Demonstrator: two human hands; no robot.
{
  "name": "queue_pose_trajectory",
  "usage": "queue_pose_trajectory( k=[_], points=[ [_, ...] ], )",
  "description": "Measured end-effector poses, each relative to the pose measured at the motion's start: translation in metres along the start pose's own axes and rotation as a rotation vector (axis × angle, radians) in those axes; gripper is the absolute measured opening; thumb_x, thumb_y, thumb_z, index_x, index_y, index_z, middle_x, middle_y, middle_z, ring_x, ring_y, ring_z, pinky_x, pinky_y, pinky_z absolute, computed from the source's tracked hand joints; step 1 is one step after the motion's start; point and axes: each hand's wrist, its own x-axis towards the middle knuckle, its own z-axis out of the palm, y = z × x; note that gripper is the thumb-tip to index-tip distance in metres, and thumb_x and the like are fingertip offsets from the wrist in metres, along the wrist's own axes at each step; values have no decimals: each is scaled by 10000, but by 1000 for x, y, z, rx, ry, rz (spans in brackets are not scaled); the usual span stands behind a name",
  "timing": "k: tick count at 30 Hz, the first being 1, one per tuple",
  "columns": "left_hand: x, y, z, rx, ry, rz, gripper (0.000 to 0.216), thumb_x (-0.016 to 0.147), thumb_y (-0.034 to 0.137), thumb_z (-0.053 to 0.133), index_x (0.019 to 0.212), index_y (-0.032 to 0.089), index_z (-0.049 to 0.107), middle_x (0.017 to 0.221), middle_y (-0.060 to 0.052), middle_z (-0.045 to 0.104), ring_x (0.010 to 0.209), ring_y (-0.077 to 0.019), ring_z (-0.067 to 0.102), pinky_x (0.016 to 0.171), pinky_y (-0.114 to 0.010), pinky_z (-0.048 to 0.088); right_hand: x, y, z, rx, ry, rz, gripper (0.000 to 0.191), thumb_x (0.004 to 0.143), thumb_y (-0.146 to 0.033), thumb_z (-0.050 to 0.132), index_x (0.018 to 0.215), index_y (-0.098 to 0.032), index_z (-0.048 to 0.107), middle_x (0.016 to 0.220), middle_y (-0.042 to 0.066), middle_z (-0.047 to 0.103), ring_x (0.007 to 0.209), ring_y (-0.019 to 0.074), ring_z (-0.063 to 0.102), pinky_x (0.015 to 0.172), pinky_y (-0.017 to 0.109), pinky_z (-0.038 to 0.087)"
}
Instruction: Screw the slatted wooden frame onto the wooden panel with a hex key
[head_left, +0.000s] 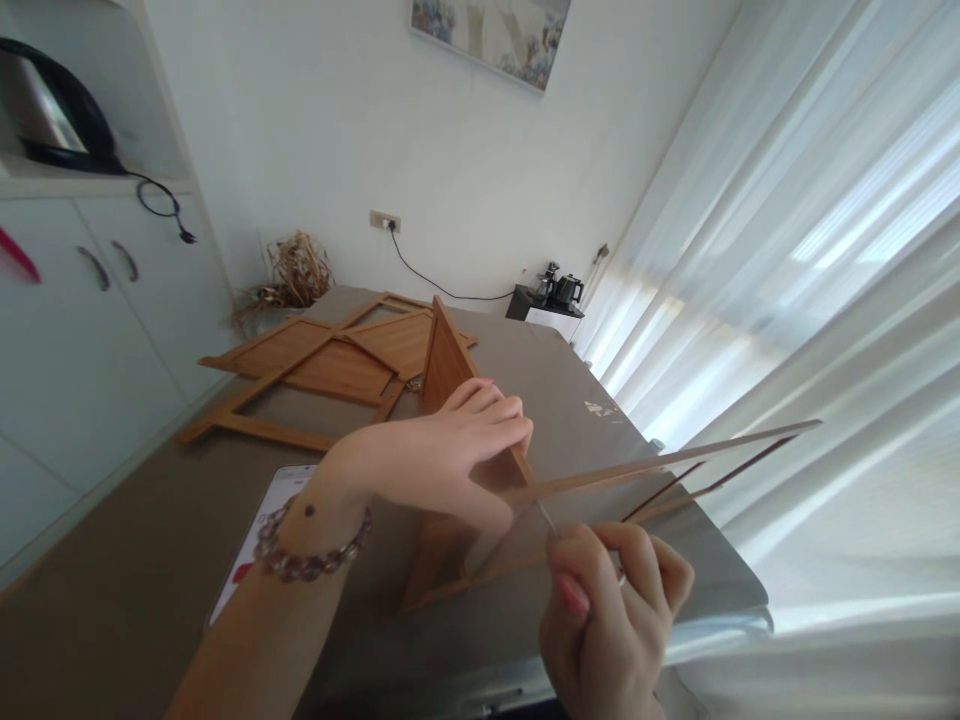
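My left hand point(457, 455) wraps over the upper edge of a wooden panel point(444, 360) that stands tilted on the table, its thumb on the near face. A wooden frame point(637, 470) with long thin rails meets this panel at a corner and reaches out to the right. My right hand point(611, 610) is closed around a thin metal tool point(547, 517); only its slim shaft shows, its tip at the corner joint. The handle end is hidden in the fingers, so its exact kind is unclear.
On the grey table point(540, 365) lie more wooden frames and panels point(322, 355). A phone point(259, 535) lies beside my left forearm. Dried plants point(296, 270) stand behind the table's far left corner. White curtains point(847, 300) hang along the right, and white cabinets point(97, 330) line the left.
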Motion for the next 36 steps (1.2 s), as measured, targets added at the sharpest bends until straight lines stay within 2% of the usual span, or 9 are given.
queue_pose_trajectory(
  k=[6,12,18,21,25,28,31,33,36],
  points=[
    [0,0,0,-10,-3,-12,324,752,373,680,878,195,440,980,-17,426,1022,-238,347,907,-345,291,0,-2,3,-10,3,0,368,1059,-231,269,739,-210,449,632,-25,619,650,139,483,729,353,294],
    [1,2,0,23,26,9,368,734,384,703,852,192,412,971,-20,412,1037,-244,379,1069,-427,214,0,6,1,-57,-5,-67,328,1041,-224,320,767,-212,499,717,-7,693,713,155,535,724,353,306],
    [0,4,-1,21,39,-7,333,714,347,699,862,199,441,997,-38,456,1114,-282,409,1027,-413,294,15,28,-14,-138,-142,-462,240,998,-236,467,779,-210,558,764,-1,728,776,183,529,693,346,306],
    [0,4,0,6,49,-1,327,714,358,695,870,205,451,1004,-35,466,1135,-280,416,1052,-424,290,24,31,-20,-195,-188,-533,219,1001,-264,490,813,-211,589,809,-3,735,814,179,548,676,346,290],
    [0,4,0,11,36,-9,352,724,394,705,866,204,444,1008,-40,466,1171,-294,406,1065,-422,280,23,25,-18,-58,-235,-390,254,1015,-211,417,785,-205,527,712,-5,660,678,148,529,680,328,304],
    [0,5,-1,-18,37,-19,335,744,407,686,863,200,452,1009,-45,460,1149,-291,408,999,-403,326,10,19,-9,155,-263,-64,317,1032,-210,323,757,-220,480,625,-24,563,577,133,485,638,308,326],
    [0,5,-1,-32,32,-19,326,735,405,675,860,197,456,999,-43,452,1124,-286,403,982,-402,328,-10,19,6,420,-249,194,396,1056,-323,241,767,-233,497,650,-3,584,544,138,494,548,291,337],
    [1,4,-1,-25,25,-28,348,715,401,690,863,199,448,995,-41,445,1123,-288,392,996,-405,314,-22,22,18,586,-239,238,474,1045,-464,165,833,-235,522,703,23,619,538,144,517,504,285,340],
    [1,2,-1,-20,16,-22,381,710,418,698,861,205,420,984,-35,427,1106,-284,383,1022,-416,288,-29,27,27,703,-199,156,640,971,-652,61,993,-231,544,743,37,633,526,152,538,464,271,354]
  ],
)
